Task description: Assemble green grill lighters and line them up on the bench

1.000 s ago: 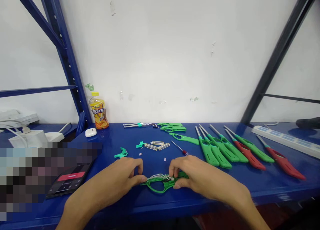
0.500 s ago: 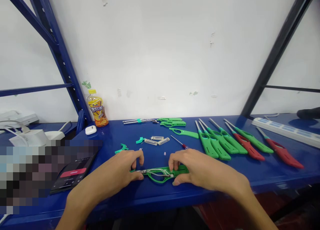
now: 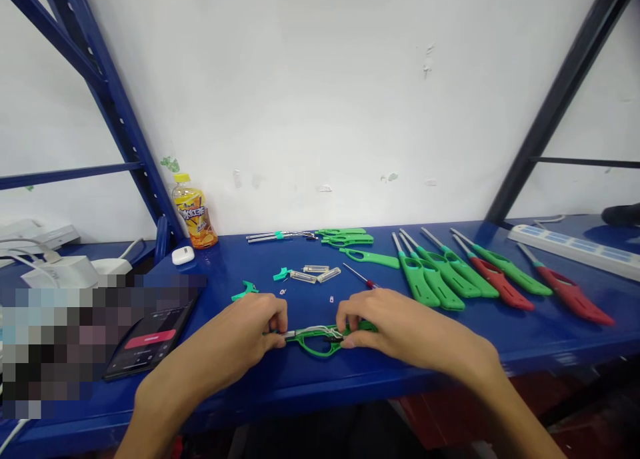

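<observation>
A green gas lighter (image 3: pixel 314 351) with its handle shell open lies across the front of the table, white wires running along its inside. My left hand (image 3: pixel 257 320) is closed in a pinch round the metal tube (image 3: pixel 289 335) at its left end. My right hand (image 3: pixel 383 320) pinches at the handle, thumb and finger beside a small black part (image 3: pixel 333 339) and the wires. The handle's right end is mostly hidden under that hand. Beyond the hands lie green triggers (image 3: pixel 281 274), several clear fuel tanks (image 3: pixel 303 277), tiny white pieces (image 3: pixel 331 299) and a screwdriver (image 3: pixel 361 276).
Several green lighters (image 3: pixel 420 286) and red lighters (image 3: pixel 570 289) lie in a row at the right. Green shells (image 3: pixel 375 258) and metal tubes (image 3: pixel 270 236) lie along the wall. A drink bottle (image 3: pixel 194 212), an earbud case (image 3: pixel 183 255), a phone (image 3: pixel 150 342) and a power strip (image 3: pixel 575 249) surround the work.
My right fingers have shifted slightly left and inward over the lighter's wires, and a black part now shows at the thumb. My left hand keeps its pinch. The view has shifted slightly.
</observation>
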Motion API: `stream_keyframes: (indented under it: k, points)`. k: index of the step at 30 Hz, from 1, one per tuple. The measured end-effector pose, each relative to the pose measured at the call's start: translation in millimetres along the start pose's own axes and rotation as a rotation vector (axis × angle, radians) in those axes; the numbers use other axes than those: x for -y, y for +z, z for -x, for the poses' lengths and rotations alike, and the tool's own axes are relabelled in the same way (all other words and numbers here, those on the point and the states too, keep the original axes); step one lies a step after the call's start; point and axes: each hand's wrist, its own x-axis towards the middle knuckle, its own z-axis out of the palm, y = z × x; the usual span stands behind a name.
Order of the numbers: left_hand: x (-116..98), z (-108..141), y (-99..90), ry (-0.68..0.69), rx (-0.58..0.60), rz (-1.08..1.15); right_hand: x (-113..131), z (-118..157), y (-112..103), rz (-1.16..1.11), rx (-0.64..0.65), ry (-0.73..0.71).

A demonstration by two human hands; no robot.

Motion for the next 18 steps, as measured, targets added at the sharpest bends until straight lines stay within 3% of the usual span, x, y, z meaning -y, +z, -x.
stream_keyframes:
  k: [10, 18]
  points:
    - [-5.8, -2.6, 1.2, -0.055, 0.021, 0.043, -1.6, 0.3, -1.6, -0.012, 0.008, 0.009]
    - [1.1, -2.8, -0.9, 0.013, 0.042, 0.037, -3.4, -0.2, -0.9, -0.004, 0.024, 0.013]
